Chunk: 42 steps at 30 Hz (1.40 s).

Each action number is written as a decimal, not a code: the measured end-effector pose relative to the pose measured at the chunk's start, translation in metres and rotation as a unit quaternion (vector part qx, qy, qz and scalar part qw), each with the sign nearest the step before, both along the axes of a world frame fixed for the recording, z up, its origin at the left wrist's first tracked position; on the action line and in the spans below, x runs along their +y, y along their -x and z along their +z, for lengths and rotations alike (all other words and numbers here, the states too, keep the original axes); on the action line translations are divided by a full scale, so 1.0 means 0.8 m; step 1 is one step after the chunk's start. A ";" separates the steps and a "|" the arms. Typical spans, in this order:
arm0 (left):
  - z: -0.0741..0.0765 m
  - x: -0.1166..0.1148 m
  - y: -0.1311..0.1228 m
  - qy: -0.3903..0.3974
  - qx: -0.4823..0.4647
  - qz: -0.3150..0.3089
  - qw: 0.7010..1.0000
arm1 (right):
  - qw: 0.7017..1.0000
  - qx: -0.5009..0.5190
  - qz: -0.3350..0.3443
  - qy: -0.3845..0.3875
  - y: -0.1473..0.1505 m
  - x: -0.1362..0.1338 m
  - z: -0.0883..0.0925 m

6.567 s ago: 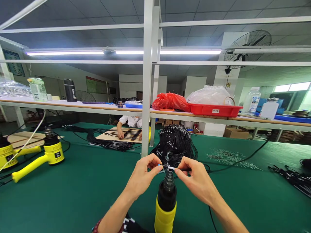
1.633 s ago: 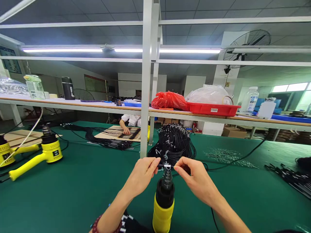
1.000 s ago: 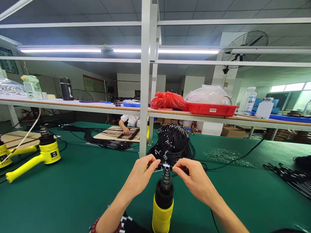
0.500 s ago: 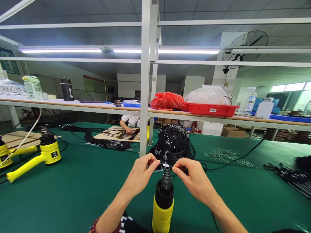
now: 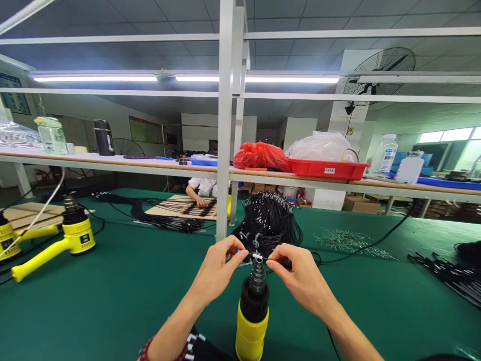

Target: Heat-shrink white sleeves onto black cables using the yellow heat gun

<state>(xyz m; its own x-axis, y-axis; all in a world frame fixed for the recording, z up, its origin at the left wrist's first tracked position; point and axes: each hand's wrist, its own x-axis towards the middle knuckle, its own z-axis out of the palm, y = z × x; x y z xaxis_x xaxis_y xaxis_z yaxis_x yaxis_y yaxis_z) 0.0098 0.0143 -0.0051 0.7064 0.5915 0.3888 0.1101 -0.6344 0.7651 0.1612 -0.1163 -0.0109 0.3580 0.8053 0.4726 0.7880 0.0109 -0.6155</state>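
A yellow heat gun (image 5: 252, 326) stands upright with its metal nozzle pointing up between my hands. Just over the nozzle tip is a thin black cable with a short white sleeve (image 5: 257, 256) on it. My left hand (image 5: 220, 265) pinches the cable to the left of the sleeve, and a speck of blue shows at the fingertips. To the right of the sleeve, my right hand (image 5: 296, 273) pinches the cable between thumb and forefinger. Behind the hands lies a large bundle of black cables (image 5: 268, 220) with white ends.
Two more yellow heat guns, one nearer (image 5: 77, 235), rest at the left on the green table (image 5: 131, 296). Clear thin pieces (image 5: 349, 243) and black cables (image 5: 447, 276) lie right. Across the table, a co-worker's hand (image 5: 201, 202) is over a wooden board. A shelf post (image 5: 224, 125) rises ahead.
Both hands hold nearly the same place over the nozzle. At my left fingertips a bit of blue now shows. The co-worker's hand has shifted slightly.
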 end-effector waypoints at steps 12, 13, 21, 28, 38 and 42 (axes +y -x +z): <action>0.000 0.003 0.001 0.045 -0.006 -0.035 0.998 | 1.000 -0.016 0.002 0.006 0.007 -0.013 0.010; 0.000 0.003 0.001 0.025 0.008 -0.022 0.999 | 1.000 -0.013 0.001 0.003 0.007 -0.012 0.010; -0.001 0.003 -0.003 -0.046 0.045 -0.007 0.998 | 1.000 0.006 -0.002 -0.010 0.004 -0.010 0.007; -0.003 0.003 -0.005 -0.021 0.017 -0.004 1.000 | 1.000 0.020 -0.014 -0.013 -0.001 -0.007 -0.003; -0.002 0.001 -0.004 -0.011 0.020 0.001 1.000 | 0.999 0.028 -0.022 -0.024 0.000 -0.003 -0.005; -0.001 0.001 -0.002 -0.015 0.018 -0.001 1.000 | 0.999 0.020 -0.022 -0.023 0.002 -0.002 -0.004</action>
